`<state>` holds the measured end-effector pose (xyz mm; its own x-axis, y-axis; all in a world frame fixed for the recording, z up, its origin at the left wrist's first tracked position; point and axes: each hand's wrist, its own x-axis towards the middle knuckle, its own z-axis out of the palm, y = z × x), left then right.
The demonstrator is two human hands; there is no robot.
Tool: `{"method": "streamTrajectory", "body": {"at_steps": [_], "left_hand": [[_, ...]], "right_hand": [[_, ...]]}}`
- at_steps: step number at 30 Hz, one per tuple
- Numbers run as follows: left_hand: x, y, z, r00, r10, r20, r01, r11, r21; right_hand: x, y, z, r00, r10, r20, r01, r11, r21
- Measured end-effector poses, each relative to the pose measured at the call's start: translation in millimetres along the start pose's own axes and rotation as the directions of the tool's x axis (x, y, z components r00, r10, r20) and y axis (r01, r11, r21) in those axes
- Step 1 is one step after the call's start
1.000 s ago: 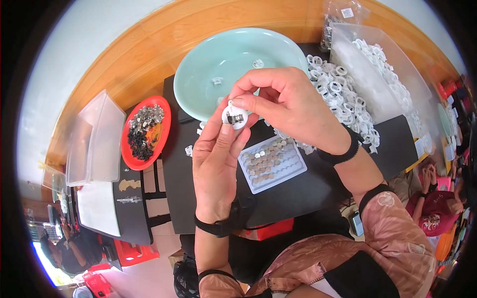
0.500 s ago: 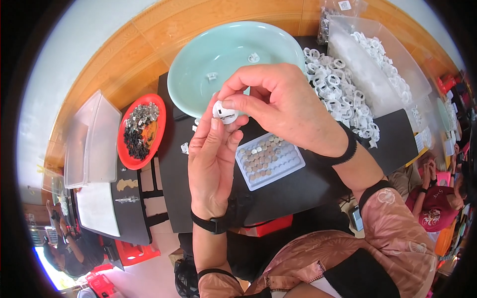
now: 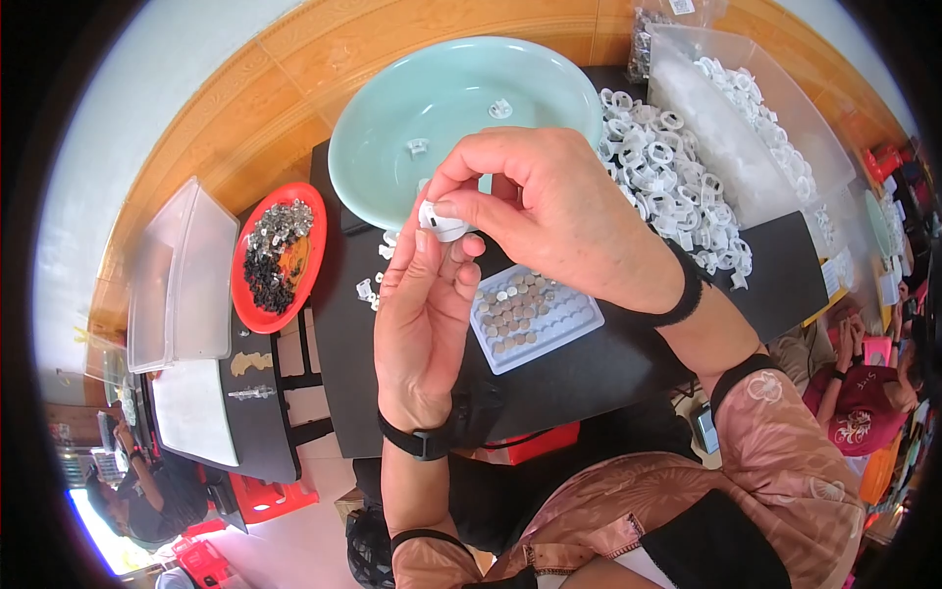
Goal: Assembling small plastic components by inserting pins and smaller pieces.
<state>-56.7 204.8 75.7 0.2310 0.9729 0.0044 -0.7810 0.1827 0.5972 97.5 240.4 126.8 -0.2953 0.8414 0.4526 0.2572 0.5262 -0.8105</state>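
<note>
Above the front of the pale green basin, my left hand grips a small white round plastic part between thumb and fingers. My right hand reaches over from the right, its thumb and forefinger pinched on the part's upper edge. A dark slot shows on the part's face; any smaller piece under the right fingertips is hidden. Below the hands lies a pale plastic tray with rows of round wells, many filled with silvery button cells. Two small white pieces sit inside the basin.
White ring-shaped parts are heaped at the right, beside a clear bin of similar parts. A red plate of metal and black bits and an empty-looking clear box stand left. Other people sit at both sides.
The white part has tilted so that its face shows less and its rim more. Both hands keep hold of it, nearly in the same place. The view has shifted slightly.
</note>
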Motion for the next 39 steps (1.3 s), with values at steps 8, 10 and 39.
{"method": "streamTrajectory", "body": {"at_steps": [8,10,39], "left_hand": [[0,0,0,1.000,-0.013,0.004,0.013,0.998,-0.057],[0,-1,1,1.000,-0.009,0.000,0.009,0.998,-0.068],[-7,-3,12,0.919,0.394,-0.008,-0.359,0.844,0.398]], "right_hand": [[0,5,3,0.997,-0.077,-0.033,0.075,0.995,-0.060],[0,5,2,0.996,-0.081,-0.023,0.079,0.994,-0.080],[3,11,10,0.980,0.137,0.147,-0.189,0.873,0.449]]}}
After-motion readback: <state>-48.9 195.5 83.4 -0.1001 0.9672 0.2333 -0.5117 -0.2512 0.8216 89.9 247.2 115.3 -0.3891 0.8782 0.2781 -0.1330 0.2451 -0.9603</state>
